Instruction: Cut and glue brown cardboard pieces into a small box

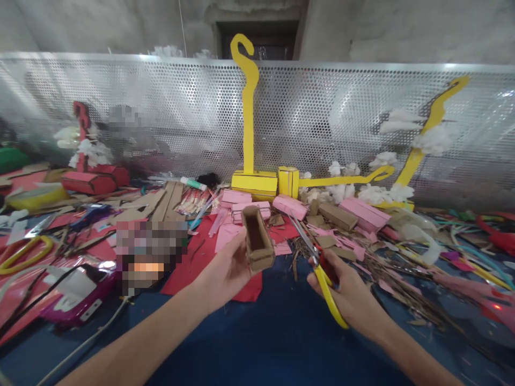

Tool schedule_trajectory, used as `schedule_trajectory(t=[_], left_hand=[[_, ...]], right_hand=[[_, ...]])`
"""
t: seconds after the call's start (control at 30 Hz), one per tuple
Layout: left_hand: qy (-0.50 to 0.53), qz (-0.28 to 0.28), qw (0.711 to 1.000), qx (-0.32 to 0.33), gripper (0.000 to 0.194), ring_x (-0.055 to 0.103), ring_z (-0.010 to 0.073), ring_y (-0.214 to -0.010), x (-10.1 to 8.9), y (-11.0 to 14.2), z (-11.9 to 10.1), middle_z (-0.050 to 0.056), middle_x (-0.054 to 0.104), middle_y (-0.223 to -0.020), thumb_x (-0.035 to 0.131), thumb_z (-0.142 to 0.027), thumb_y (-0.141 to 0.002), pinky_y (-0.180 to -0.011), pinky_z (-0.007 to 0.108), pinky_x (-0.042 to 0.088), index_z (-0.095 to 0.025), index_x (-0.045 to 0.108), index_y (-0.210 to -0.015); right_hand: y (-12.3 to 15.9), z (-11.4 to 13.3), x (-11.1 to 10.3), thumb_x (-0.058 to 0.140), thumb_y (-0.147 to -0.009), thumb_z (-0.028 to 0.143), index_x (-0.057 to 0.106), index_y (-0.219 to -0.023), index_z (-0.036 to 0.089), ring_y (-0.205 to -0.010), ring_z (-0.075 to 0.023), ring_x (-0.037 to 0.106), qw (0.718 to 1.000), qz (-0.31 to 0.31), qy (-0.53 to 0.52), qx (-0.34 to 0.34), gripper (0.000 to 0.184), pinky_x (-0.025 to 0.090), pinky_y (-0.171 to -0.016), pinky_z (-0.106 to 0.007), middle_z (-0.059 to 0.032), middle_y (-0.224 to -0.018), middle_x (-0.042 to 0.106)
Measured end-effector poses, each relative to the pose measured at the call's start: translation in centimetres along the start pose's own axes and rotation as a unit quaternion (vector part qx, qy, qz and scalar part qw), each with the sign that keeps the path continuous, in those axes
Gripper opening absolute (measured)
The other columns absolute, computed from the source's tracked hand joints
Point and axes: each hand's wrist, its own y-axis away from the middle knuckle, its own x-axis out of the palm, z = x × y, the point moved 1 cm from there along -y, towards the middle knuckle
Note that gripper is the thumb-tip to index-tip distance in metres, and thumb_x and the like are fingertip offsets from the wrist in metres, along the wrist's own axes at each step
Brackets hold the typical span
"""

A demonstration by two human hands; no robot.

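the left hand (230,266) grips the side of a small brown cardboard box (259,249), fingers drawn in, the box's hollow showing. the right hand (350,284) is curled round yellow-handled scissors (322,279), blades pointing away from the fingers. between both sets of fingers spreads a dark blue surface (285,321); a red sheet (187,268) lies beneath the left fingers. beyond the fingertips stands a perforated metal panel (193,134), a grey concrete wall (382,32) behind it.

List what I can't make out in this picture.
All in the head view:
Left hand: some fingers, hidden behind the cardboard box.
Scissors: part of the handles, covered by the right hand.
Green object: cut off by the left edge.
Whatever lies under the pixelated patch: blurred out.
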Motion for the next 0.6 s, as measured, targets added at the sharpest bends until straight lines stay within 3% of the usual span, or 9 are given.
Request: schedule_trajectory(t=[0.07, 0.13, 0.33, 0.47, 0.6], left_hand=[[-0.049, 0.029, 0.996, 0.071, 0.023, 0.072, 0.0202, -0.100, -0.1, -0.1, 0.0, 0.011, 0.073, -0.115, 0.064, -0.024, -0.094, -0.090, 0.033, 0.059, -0.015, 0.066, -0.115], [-0.104, 0.058, 0.983, 0.139, 0.032, 0.069, 0.0230, -0.108, -0.3, -0.2, -0.1, 0.010, 0.071, -0.121, 0.075, -0.025, -0.086, -0.092, 0.034, 0.059, -0.018, 0.064, -0.116], [-0.252, 0.053, 0.906, 0.336, 0.055, 0.070, 0.0235, -0.108, -1.2, -0.6, -0.3, 0.005, 0.072, -0.113, 0.087, -0.022, -0.070, -0.094, 0.035, 0.059, -0.024, 0.058, -0.117], [-0.298, 0.037, 0.888, 0.347, 0.057, 0.075, 0.0245, -0.095, -0.8, 0.3, 0.0, 0.006, 0.074, -0.106, 0.087, -0.022, -0.069, -0.087, 0.039, 0.062, -0.024, 0.056, -0.117], [-0.379, 0.029, 0.850, 0.366, 0.039, 0.073, 0.0296, -0.100, -0.2, 1.3, 0.2, 0.008, 0.075, -0.099, 0.085, -0.028, -0.070, -0.090, 0.046, 0.062, -0.022, 0.065, -0.103]], right_hand=[[0.3, 0.2, 0.0, 0.066, -0.086, 0.043, 0.051, -0.116, 0.020, -0.080, -0.0191, 0.061, 1.000, 0.004, -0.011, -0.008, 0.041, 0.050, -0.073, -0.028, -0.0028, -0.093, 0.066], [0.6, 0.4, 0.0, 0.064, -0.088, 0.045, 0.050, -0.121, 0.021, -0.086, -0.0202, 0.063, 0.999, 0.010, -0.024, -0.020, 0.043, 0.051, -0.077, -0.028, -0.0041, -0.098, 0.066], [0.6, 1.0, -0.3, 0.057, -0.092, 0.052, 0.052, -0.109, 0.020, -0.075, -0.0176, 0.057, 0.998, 0.039, -0.048, -0.017, 0.037, 0.048, -0.066, -0.026, -0.0012, -0.084, 0.058], [0.4, 1.1, -0.3, 0.061, -0.090, 0.052, 0.053, -0.102, 0.019, -0.068, -0.0152, 0.048, 0.998, 0.056, -0.041, 0.005, 0.035, 0.043, -0.060, -0.026, 0.0011, -0.079, 0.054], [0.5, 1.4, -0.2, 0.060, -0.091, 0.051, 0.052, -0.092, 0.020, -0.067, -0.0139, 0.044, 0.996, 0.083, -0.025, -0.005, 0.032, 0.040, -0.061, -0.026, 0.0023, -0.077, 0.053]])
